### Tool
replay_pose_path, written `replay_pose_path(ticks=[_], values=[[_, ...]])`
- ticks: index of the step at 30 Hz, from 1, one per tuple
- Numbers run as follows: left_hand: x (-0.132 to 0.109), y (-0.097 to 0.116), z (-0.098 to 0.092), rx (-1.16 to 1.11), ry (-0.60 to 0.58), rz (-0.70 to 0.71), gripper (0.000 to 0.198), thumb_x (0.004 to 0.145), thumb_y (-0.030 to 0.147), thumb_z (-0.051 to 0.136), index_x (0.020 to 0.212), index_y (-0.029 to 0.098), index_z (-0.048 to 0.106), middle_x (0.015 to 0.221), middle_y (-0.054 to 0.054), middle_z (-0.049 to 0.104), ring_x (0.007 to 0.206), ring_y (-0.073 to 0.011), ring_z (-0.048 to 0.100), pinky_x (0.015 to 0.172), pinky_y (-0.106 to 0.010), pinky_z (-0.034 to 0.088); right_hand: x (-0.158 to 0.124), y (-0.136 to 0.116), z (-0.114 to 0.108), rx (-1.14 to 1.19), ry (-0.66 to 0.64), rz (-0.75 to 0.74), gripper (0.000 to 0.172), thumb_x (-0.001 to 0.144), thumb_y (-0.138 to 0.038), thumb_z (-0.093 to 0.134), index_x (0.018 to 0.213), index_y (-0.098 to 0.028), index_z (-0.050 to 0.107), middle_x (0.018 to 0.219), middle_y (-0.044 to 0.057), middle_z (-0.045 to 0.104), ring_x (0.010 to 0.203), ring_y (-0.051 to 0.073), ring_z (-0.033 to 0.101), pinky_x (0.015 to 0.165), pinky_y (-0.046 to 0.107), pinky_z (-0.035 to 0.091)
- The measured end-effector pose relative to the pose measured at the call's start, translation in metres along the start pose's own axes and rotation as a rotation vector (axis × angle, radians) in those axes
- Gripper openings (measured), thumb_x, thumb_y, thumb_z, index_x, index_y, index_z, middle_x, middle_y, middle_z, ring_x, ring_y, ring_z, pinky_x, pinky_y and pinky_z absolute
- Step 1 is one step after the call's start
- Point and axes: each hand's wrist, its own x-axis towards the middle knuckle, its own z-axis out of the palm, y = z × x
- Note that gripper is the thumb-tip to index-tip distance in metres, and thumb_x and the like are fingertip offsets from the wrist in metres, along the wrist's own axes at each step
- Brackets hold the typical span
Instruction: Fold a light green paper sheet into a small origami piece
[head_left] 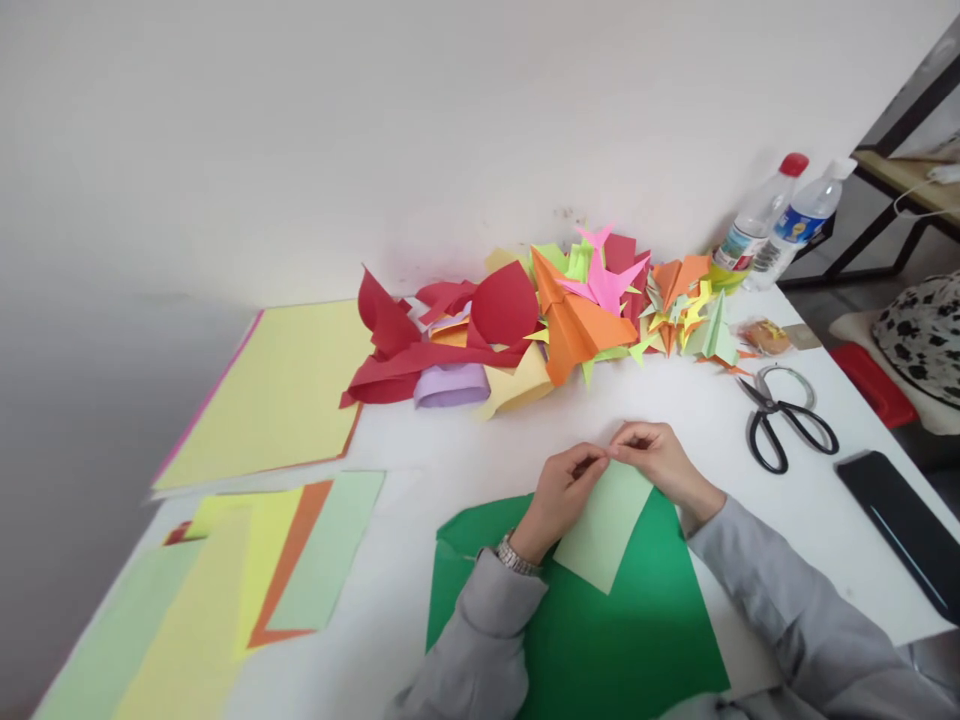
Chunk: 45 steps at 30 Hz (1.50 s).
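Note:
My left hand (562,495) and my right hand (660,462) meet at the far corner of a pale green sheet of paper (604,530) and both pinch it there, fingers closed. The sheet lies tilted on a larger dark green sheet (600,640) on the white table (420,600). A watch sits on my left wrist. Both arms wear grey sleeves.
A heap of folded coloured paper shapes (555,320) lies along the wall. Stacks of yellow sheets (277,390) and mixed sheets (225,590) lie at the left. Black scissors (784,415), a dark phone (900,525), and two plastic bottles (780,220) are at the right.

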Motion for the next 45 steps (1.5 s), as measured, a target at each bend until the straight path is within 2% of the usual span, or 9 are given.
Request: replay_pose_path(ticks=[7,14,20,23,27,31,36,40,45], values=[[-0.001,0.001,-0.004,0.047,-0.065,-0.043,0.021,0.083,0.035,0.054,0.073,0.017,0.058,0.063,0.002,0.053,0.059,-0.012,0.043,0.056,-0.023,0.034,0.001,-0.001,0.002,0.066,0.053,0.034,0.016,0.062,-0.031,0.078,0.059,-0.018,0.071,0.059,-0.001,0.065,0.055,0.012,0.054,0.055,0.025,0.041],[-0.002,0.005,-0.012,-0.036,-0.161,-0.072,0.021,0.083,0.034,0.055,0.072,0.017,0.055,0.087,-0.005,0.065,0.071,-0.0148,0.051,0.064,-0.025,0.039,0.002,-0.003,0.0,0.138,0.104,0.093,0.016,0.06,-0.03,0.08,0.057,-0.017,0.07,0.057,-0.001,0.063,0.052,0.011,0.052,0.051,0.023,0.039],[-0.002,0.01,-0.018,-0.127,-0.218,-0.064,0.024,0.081,0.036,0.058,0.067,0.016,0.057,0.094,-0.009,0.068,0.08,-0.0191,0.057,0.07,-0.027,0.043,0.002,0.0,-0.001,0.178,0.151,0.103,0.017,0.059,-0.031,0.08,0.056,-0.018,0.068,0.054,-0.002,0.062,0.048,0.01,0.05,0.047,0.023,0.038],[-0.002,0.009,-0.022,-0.144,-0.22,-0.056,0.025,0.08,0.037,0.06,0.067,0.016,0.058,0.095,-0.009,0.068,0.08,-0.0191,0.058,0.07,-0.028,0.043,0.005,0.002,-0.004,0.179,0.19,0.075,0.018,0.058,-0.031,0.081,0.056,-0.018,0.068,0.054,-0.002,0.062,0.047,0.01,0.051,0.047,0.023,0.039],[-0.002,0.007,-0.028,-0.154,-0.204,-0.029,0.027,0.08,0.038,0.061,0.066,0.015,0.058,0.093,-0.01,0.068,0.082,-0.02,0.058,0.073,-0.03,0.043,0.018,0.001,-0.015,0.227,0.302,0.07,0.022,0.053,-0.032,0.084,0.058,-0.017,0.068,0.05,-0.003,0.062,0.042,0.01,0.05,0.042,0.022,0.037],[-0.002,0.006,-0.033,-0.163,-0.152,-0.034,0.027,0.079,0.039,0.062,0.067,0.015,0.058,0.09,-0.009,0.068,0.08,-0.019,0.057,0.071,-0.029,0.043,0.03,-0.004,-0.021,0.254,0.314,0.063,0.023,0.051,-0.031,0.085,0.056,-0.017,0.067,0.048,-0.004,0.061,0.041,0.009,0.05,0.041,0.021,0.037],[-0.003,0.003,-0.036,-0.167,-0.059,-0.06,0.029,0.078,0.04,0.063,0.066,0.015,0.056,0.086,-0.007,0.066,0.071,-0.0152,0.055,0.062,-0.026,0.043,0.03,-0.007,-0.022,0.296,0.39,0.08,0.025,0.048,-0.032,0.086,0.057,-0.018,0.068,0.051,-0.003,0.064,0.043,0.01,0.053,0.043,0.022,0.039],[-0.004,0.002,-0.036,-0.196,-0.073,-0.075,0.033,0.078,0.044,0.062,0.064,0.016,0.052,0.079,-0.004,0.063,0.062,-0.0124,0.054,0.057,-0.025,0.046,0.026,-0.004,-0.024,0.26,0.405,0.072,0.025,0.051,-0.034,0.085,0.06,-0.018,0.069,0.052,-0.003,0.065,0.043,0.011,0.053,0.044,0.023,0.04],[-0.005,-0.001,-0.038,-0.212,-0.11,-0.112,0.038,0.078,0.047,0.062,0.062,0.017,0.046,0.07,0.001,0.058,0.052,-0.0116,0.058,0.051,-0.025,0.046,0.023,0.0,-0.026,0.156,0.407,-0.013,0.022,0.055,-0.034,0.084,0.061,-0.019,0.069,0.055,-0.002,0.066,0.046,0.01,0.053,0.046,0.023,0.04]])
